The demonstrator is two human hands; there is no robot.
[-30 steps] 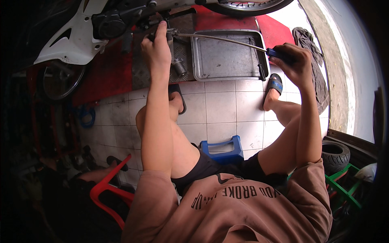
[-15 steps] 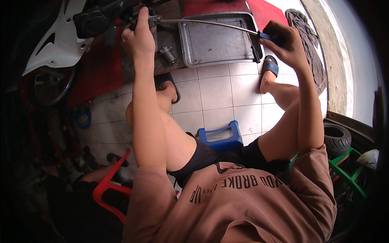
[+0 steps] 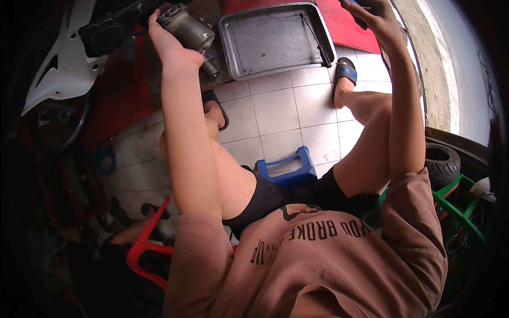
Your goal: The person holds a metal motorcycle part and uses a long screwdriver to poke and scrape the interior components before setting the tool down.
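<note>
Above the metal tray (image 3: pixel 265 40), left hand (image 3: pixel 169 45) clasping grey motor part (image 3: pixel 188 29), right hand (image 3: pixel 374 16) gripping dark handle (image 3: pixel 360 21)

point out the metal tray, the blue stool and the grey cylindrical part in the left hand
metal tray (image 3: pixel 265 40), head view, on its bare flat bottom
blue stool (image 3: pixel 289 169), head view, on its top edge between the legs
grey cylindrical part (image 3: pixel 188 31), head view, on the middle of its body, above the left hand (image 3: pixel 170 46)

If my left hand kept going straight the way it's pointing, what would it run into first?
Probably the dark motorcycle bodywork just beyond the left hand, which already grips a grey metal cylinder part. Depth there is hard to judge.
</note>
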